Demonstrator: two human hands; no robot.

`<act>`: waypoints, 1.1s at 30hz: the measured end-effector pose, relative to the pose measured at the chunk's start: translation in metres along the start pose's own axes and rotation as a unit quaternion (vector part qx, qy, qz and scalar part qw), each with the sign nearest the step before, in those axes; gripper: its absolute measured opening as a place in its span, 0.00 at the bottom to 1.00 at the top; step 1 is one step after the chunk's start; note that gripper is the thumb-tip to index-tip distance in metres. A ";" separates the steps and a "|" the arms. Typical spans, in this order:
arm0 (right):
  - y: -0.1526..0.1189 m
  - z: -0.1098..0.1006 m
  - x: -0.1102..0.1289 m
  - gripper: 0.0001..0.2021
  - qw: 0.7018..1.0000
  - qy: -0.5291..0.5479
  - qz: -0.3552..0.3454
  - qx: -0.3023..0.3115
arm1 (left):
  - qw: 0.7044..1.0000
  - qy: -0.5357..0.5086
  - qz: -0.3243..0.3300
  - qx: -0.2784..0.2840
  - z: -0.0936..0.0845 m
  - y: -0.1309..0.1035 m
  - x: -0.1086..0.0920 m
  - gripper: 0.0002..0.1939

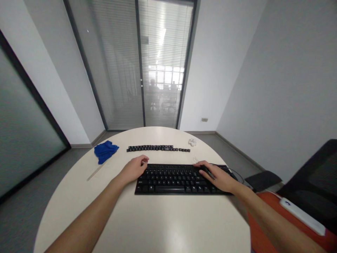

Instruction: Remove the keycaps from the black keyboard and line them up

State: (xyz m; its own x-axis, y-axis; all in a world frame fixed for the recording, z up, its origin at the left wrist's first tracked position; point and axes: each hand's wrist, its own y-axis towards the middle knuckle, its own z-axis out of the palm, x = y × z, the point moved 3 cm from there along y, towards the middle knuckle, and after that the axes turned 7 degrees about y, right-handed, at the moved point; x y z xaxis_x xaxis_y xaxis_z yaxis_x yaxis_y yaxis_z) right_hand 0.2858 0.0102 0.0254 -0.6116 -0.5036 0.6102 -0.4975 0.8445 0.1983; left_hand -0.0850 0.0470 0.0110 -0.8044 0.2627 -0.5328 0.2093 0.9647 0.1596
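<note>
A black keyboard (168,179) lies flat on the round table in front of me. At its upper left corner, my left hand (133,169) is closed, with bent fingers and thumb against the edge. My right hand (218,176) rests over the keyboard's right part, fingers curled. Between its thumb and fingers shows a dark slender thing (210,172), whose kind I cannot make out. The right hand and wrist hide some of the keys on that side. Beyond the keyboard, loose black keycaps (150,148) stand in two rows.
A blue cloth (105,151) and a thin wooden stick (98,170) lie on the table (168,221) at left. A crumpled white tissue (192,142) sits at the far right. A cable (238,174) runs off the right edge, near an orange chair (265,218) bearing a white power strip (302,216).
</note>
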 end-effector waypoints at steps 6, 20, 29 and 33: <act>0.038 0.010 0.031 0.20 0.996 0.010 0.024 -0.085 | 0.992 -0.062 0.111 0.020 0.004 -0.010 0.007 0.13; 0.159 0.108 0.109 0.17 0.969 0.202 -0.080 0.117 | 0.993 -0.101 0.043 -0.036 -0.026 -0.013 0.034 0.13; 0.155 0.135 0.106 0.13 0.963 0.207 -0.136 0.102 | 0.971 -0.143 0.151 -0.120 -0.037 -0.020 -0.005 0.15; 0.154 0.136 0.109 0.11 0.962 0.186 -0.159 0.119 | 0.969 -0.187 0.123 -0.105 -0.032 -0.019 -0.005 0.19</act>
State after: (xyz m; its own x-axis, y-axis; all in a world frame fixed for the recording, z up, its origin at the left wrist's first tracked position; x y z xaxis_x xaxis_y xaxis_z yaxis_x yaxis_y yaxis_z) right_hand 0.0586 0.0610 0.0178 -0.1648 -0.5924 0.7886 -0.7771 0.5703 0.2661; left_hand -0.1024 0.0265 0.0370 -0.4792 0.5099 -0.7144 0.2197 0.8577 0.4648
